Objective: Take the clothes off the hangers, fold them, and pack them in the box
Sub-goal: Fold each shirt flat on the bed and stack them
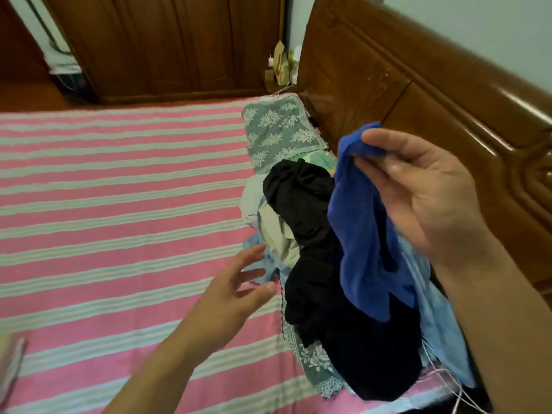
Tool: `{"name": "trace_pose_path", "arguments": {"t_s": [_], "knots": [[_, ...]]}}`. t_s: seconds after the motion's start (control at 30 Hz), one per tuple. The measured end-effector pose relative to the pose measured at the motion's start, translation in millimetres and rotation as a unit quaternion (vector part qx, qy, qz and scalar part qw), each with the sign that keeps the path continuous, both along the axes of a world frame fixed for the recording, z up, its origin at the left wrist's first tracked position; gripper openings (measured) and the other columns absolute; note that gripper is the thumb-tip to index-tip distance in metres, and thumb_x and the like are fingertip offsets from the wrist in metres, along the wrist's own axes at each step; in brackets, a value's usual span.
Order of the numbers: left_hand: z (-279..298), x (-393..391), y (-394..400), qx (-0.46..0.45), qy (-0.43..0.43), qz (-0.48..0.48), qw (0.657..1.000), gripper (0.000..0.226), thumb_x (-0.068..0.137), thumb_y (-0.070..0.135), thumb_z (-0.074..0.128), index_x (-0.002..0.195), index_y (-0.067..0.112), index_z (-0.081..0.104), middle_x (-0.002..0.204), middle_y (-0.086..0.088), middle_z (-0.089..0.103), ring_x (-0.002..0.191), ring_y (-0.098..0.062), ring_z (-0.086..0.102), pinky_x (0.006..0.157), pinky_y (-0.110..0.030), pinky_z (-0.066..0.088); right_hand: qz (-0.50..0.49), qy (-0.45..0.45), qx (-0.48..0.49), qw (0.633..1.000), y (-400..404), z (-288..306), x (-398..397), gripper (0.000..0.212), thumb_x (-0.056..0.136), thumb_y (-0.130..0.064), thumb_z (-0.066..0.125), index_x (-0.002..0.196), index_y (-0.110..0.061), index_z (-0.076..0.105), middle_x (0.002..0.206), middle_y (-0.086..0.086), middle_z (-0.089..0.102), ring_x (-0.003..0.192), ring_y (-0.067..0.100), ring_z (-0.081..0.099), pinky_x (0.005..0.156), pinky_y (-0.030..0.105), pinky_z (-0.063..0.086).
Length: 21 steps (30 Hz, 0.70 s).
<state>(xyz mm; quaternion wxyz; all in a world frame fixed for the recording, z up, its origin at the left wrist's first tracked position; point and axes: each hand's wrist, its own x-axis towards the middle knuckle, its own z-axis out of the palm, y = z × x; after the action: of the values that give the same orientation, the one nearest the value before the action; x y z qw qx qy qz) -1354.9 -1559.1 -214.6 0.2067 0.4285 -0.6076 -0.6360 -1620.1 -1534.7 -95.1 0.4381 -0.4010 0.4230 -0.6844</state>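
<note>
My right hand point(418, 189) pinches the top of a royal blue garment point(367, 234) between thumb and fingers and holds it up over a heap of clothes. The heap lies on the right side of the bed: a black garment point(322, 282) on top, a beige piece point(274, 231), a white piece point(251, 198) and light blue cloth point(436, 318) underneath. My left hand point(239, 291) hovers with spread fingers just left of the heap, near a light blue edge, holding nothing. No hanger or box shows plainly.
The bed has a pink and white striped sheet point(119, 204). Grey floral pillows point(280, 130) lie by the carved wooden headboard point(418, 85) on the right. A wooden wardrobe point(179, 46) stands beyond the bed. Small items sit on a nightstand point(280, 64). A pale object point(9, 363) peeks in at lower left.
</note>
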Motion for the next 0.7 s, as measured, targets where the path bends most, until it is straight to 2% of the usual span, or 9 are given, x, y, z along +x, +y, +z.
{"name": "trace_pose_path", "arguments": {"t_s": [0.13, 0.2, 0.27, 0.33, 0.4, 0.5, 0.57, 0.63, 0.7], "knots": [[44, 13, 5, -0.09, 0.067, -0.029, 0.993, 0.092, 0.077, 0.054, 0.082, 0.148, 0.061, 0.024, 0.147, 0.035, 0.04, 0.131, 0.012, 0.046, 0.1, -0.022, 0.047, 0.142, 0.046, -0.134, 0.98, -14, 80, 88, 0.051, 0.097, 0.014, 0.031, 0.14, -0.008, 0.049, 0.146, 0.006, 0.052, 0.14, 0.022, 0.047, 0.114, 0.041, 0.04], [56, 36, -2, -0.164, 0.057, 0.018, 0.985, 0.065, 0.089, 0.021, 0.077, 0.139, 0.047, 0.044, 0.124, 0.033, 0.06, 0.112, 0.008, 0.06, 0.085, -0.014, 0.051, 0.149, 0.06, -0.146, 0.976, -30, 102, 125, 0.056, 0.095, 0.015, 0.033, 0.144, -0.009, 0.044, 0.152, 0.006, 0.045, 0.141, 0.021, 0.046, 0.116, 0.042, 0.039], [55, 80, -17, -0.218, 0.02, 0.125, 0.968, 0.031, 0.094, 0.001, 0.062, 0.106, 0.03, 0.064, 0.087, 0.021, 0.07, 0.074, 0.003, 0.063, 0.062, -0.014, 0.048, 0.124, 0.031, -0.135, 0.983, -44, 110, 158, 0.058, 0.094, 0.017, 0.033, 0.144, -0.01, 0.047, 0.154, 0.005, 0.045, 0.138, 0.022, 0.049, 0.115, 0.042, 0.04], [55, 144, -35, -0.242, -0.016, 0.214, 0.946, 0.02, 0.096, 0.005, 0.056, 0.083, 0.018, 0.064, 0.066, 0.002, 0.064, 0.053, -0.003, 0.049, 0.052, -0.027, 0.041, 0.082, -0.029, -0.115, 0.99, -57, 102, 182, 0.058, 0.095, 0.018, 0.031, 0.142, -0.01, 0.05, 0.152, 0.005, 0.049, 0.134, 0.021, 0.054, 0.111, 0.039, 0.044], [68, 217, -57, -0.24, -0.041, 0.262, 0.934, 0.021, 0.098, 0.011, 0.054, 0.081, 0.016, 0.065, 0.055, -0.002, 0.058, 0.046, -0.009, 0.042, 0.045, -0.027, 0.035, 0.033, -0.082, -0.085, 0.992, -67, 81, 207, 0.06, 0.094, 0.019, 0.03, 0.141, -0.011, 0.052, 0.148, 0.004, 0.054, 0.129, 0.019, 0.058, 0.104, 0.034, 0.047], [106, 317, -96, -0.241, -0.117, 0.226, 0.936, 0.024, 0.094, 0.033, 0.051, 0.086, 0.025, 0.072, 0.067, -0.006, 0.071, 0.054, -0.019, 0.055, 0.047, -0.033, 0.046, -0.032, -0.073, -0.026, 0.996, -81, 39, 256, 0.068, 0.09, 0.025, 0.031, 0.144, -0.011, 0.05, 0.141, 0.001, 0.058, 0.122, 0.013, 0.062, 0.097, 0.027, 0.048], [132, 370, -119, -0.263, -0.139, 0.201, 0.933, 0.025, 0.086, 0.042, 0.05, 0.087, 0.047, 0.074, 0.089, -0.006, 0.077, 0.078, -0.025, 0.069, 0.072, -0.047, 0.057, -0.071, -0.028, 0.005, 0.997, -90, 17, 294, 0.072, 0.087, 0.029, 0.035, 0.144, -0.012, 0.05, 0.134, -0.003, 0.061, 0.118, 0.008, 0.061, 0.093, 0.025, 0.048], [155, 408, -135, -0.285, -0.123, 0.205, 0.928, 0.023, 0.093, 0.033, 0.056, 0.088, 0.047, 0.074, 0.093, 0.018, 0.076, 0.093, -0.01, 0.07, 0.088, -0.042, 0.054, -0.091, 0.007, 0.013, 0.996, -100, 7, 326, 0.076, 0.083, 0.032, 0.038, 0.142, -0.013, 0.051, 0.127, -0.007, 0.063, 0.116, 0.006, 0.06, 0.089, 0.022, 0.05], [179, 431, -141, -0.291, -0.099, 0.216, 0.927, 0.034, 0.104, 0.013, 0.052, 0.091, 0.036, 0.073, 0.087, 0.031, 0.072, 0.094, 0.0, 0.067, 0.087, -0.034, 0.05, -0.104, 0.042, 0.017, 0.994, -111, 9, 352, 0.074, 0.083, 0.031, 0.042, 0.138, -0.016, 0.054, 0.122, -0.009, 0.064, 0.113, 0.005, 0.062, 0.086, 0.02, 0.052]]}}
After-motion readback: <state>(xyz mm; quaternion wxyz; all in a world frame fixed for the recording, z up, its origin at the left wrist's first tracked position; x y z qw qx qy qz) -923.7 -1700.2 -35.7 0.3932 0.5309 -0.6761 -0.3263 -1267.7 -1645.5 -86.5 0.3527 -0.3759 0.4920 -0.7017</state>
